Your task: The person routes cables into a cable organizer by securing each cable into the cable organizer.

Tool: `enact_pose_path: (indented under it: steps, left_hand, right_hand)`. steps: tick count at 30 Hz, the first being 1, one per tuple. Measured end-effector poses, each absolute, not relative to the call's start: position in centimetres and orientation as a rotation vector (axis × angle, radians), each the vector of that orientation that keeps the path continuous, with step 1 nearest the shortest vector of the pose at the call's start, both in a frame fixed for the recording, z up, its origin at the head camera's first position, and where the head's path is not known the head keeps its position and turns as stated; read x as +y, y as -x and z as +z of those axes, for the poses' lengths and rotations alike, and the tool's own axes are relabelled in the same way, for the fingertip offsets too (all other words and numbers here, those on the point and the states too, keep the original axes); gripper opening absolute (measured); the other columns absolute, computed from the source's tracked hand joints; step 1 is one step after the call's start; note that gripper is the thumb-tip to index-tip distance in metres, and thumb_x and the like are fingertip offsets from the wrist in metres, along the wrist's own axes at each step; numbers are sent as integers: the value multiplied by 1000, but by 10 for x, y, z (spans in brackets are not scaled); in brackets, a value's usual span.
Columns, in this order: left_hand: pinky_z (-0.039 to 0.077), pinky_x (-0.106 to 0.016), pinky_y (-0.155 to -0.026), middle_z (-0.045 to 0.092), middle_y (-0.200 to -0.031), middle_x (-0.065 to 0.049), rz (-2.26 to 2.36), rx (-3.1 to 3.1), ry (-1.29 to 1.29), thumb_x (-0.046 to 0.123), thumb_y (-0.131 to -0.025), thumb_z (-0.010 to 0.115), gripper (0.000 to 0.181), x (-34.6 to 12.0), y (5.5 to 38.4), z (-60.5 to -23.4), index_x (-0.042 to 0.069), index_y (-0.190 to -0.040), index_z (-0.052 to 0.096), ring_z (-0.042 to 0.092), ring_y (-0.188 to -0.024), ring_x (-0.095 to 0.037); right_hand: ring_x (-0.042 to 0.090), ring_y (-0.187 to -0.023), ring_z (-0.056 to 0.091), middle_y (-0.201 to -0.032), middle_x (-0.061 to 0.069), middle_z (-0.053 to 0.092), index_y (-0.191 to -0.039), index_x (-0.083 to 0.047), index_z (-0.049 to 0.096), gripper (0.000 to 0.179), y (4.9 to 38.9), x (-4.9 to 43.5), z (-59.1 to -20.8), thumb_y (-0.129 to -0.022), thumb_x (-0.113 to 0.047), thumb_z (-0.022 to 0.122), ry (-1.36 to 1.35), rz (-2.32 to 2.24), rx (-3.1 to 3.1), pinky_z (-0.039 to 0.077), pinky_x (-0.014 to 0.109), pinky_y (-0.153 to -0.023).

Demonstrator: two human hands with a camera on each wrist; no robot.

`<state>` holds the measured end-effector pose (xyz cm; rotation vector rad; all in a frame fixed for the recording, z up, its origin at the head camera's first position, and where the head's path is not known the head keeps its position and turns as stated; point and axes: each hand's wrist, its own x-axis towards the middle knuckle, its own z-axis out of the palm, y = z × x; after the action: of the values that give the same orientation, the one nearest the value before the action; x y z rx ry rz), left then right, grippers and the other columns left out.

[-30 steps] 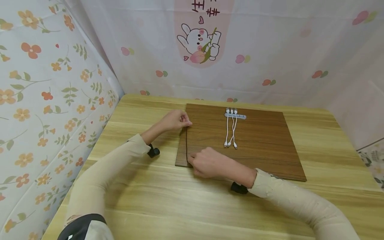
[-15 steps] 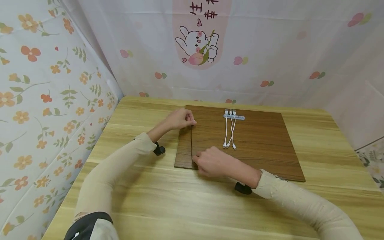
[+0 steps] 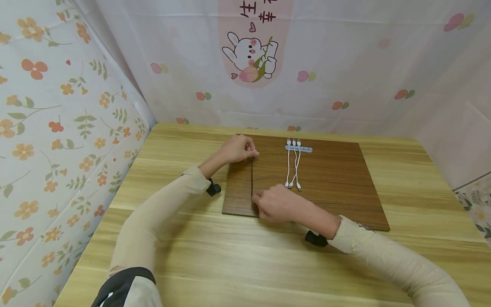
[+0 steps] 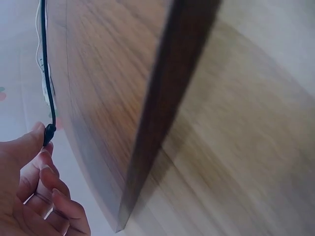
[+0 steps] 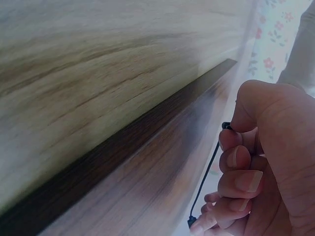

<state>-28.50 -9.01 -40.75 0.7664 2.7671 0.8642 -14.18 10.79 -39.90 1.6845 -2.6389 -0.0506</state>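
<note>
A short black cable [image 3: 252, 177] is stretched nearly straight between both hands, over the left part of a dark brown wooden board [image 3: 337, 183]. My left hand [image 3: 238, 149] pinches its far end; in the left wrist view a black plug [image 4: 49, 133] shows between thumb and fingertips. The near end is pinched by my right hand [image 3: 278, 204], close to the board's front edge. In the right wrist view a small black connector [image 5: 226, 126] pokes out from those fingers. To the right, several white charging cables [image 3: 289, 166] sit in a pale blue cable clip strip [image 3: 307, 149].
The board lies on a light wooden table [image 3: 230, 264]. A patterned white curtain [image 3: 184, 55] hangs behind it, and a floral cloth [image 3: 76, 140] stands along the left. The right part of the clip strip shows no cable.
Both hands have shifted a little to the right with the black cable, bringing it nearer the white cables. The white cables and clip strip stay in place on the board.
</note>
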Motion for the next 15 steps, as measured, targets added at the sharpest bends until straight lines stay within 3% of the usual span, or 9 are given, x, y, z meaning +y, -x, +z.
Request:
enact_pose_path:
  steps: [15]
  left_hand:
    - [48, -32, -66, 66, -78, -2, 941, 2749, -746, 31, -98, 72, 21, -82, 293, -409, 12, -92, 69, 61, -60, -18]
  right_hand:
    - [5, -48, 32, -68, -6, 43, -82, -13, 59, 11, 146, 119, -402, -88, -14, 68, -1639, -8, -2588, 27, 23, -41]
